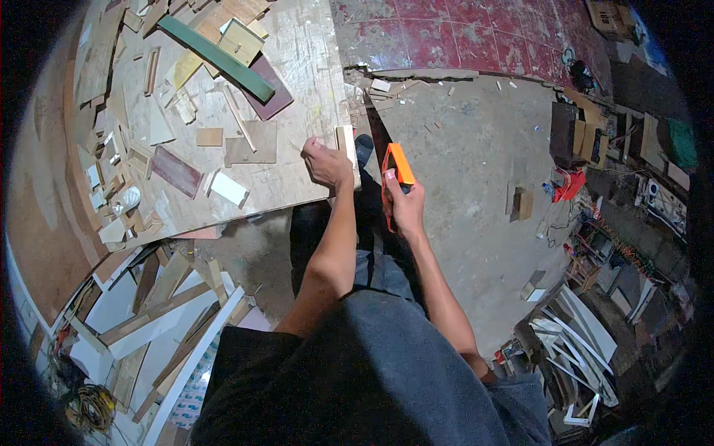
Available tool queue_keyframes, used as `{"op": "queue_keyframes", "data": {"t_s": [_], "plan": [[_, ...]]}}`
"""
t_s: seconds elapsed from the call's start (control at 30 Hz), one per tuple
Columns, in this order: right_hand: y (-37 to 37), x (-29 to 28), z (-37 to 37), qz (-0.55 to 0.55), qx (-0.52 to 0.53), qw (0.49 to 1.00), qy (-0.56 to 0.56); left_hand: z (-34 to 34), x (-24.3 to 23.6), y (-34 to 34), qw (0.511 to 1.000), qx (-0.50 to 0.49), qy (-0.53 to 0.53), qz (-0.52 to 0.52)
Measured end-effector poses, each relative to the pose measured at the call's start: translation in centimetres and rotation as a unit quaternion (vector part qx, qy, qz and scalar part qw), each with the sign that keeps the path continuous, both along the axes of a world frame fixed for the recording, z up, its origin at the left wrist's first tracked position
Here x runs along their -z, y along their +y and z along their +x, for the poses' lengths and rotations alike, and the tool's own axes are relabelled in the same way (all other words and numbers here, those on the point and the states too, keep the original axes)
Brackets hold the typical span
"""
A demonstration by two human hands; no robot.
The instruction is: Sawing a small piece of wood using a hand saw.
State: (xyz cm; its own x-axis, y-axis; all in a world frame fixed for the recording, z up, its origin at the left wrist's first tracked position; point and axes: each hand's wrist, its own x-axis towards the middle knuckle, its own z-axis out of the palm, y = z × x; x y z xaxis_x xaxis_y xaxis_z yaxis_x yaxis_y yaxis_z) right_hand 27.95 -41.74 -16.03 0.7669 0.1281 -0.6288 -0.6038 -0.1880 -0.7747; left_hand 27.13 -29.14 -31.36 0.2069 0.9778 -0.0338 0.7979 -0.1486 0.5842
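My left hand (327,162) rests at the right edge of a worn plywood worktable (290,52), its fingers curled beside and against a pale wooden block (346,140). My right hand (403,201) grips the orange handle of a handsaw (399,162). The saw's dark blade points away from me, just right of the table edge and the block. Near my left hand lie a thin tan board (249,152), a narrow wood strip (238,115), and a long green board (216,59) over a dark red panel (273,104).
More offcuts (175,175) cover the table's left part. Scrap boards (163,320) are piled below left, beside a coiled cable (93,409). Concrete floor (468,223) lies right of the table, with a red tiled strip (476,33) beyond, clutter (617,223) along the right and white scraps (569,349) lower right.
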Motion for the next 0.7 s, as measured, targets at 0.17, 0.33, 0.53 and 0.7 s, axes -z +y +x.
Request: {"op": "queue_keyframes", "data": {"t_s": [0.17, 0.33, 0.53, 0.7], "plan": [[0.4, -0.9, -0.2, 0.034, 0.04, 0.997, 0.061, -0.2, 1.5, -0.6, 0.997, 0.057, 0.027, 0.033], [1.3, -1.8, 0.5, 0.068, 0.045, 0.995, 0.057, 0.0, 3.1, -0.7, 0.991, 0.126, 0.025, 0.049], [2.5, -2.9, 1.4, 0.089, 0.034, 0.995, 0.039, 0.4, 3.2, -1.2, 0.993, 0.106, 0.026, 0.051], [3.6, -2.2, 1.2, 0.074, -0.013, 0.997, 0.013, 0.8, 3.3, -1.2, 0.994, 0.071, 0.055, 0.064]]}}
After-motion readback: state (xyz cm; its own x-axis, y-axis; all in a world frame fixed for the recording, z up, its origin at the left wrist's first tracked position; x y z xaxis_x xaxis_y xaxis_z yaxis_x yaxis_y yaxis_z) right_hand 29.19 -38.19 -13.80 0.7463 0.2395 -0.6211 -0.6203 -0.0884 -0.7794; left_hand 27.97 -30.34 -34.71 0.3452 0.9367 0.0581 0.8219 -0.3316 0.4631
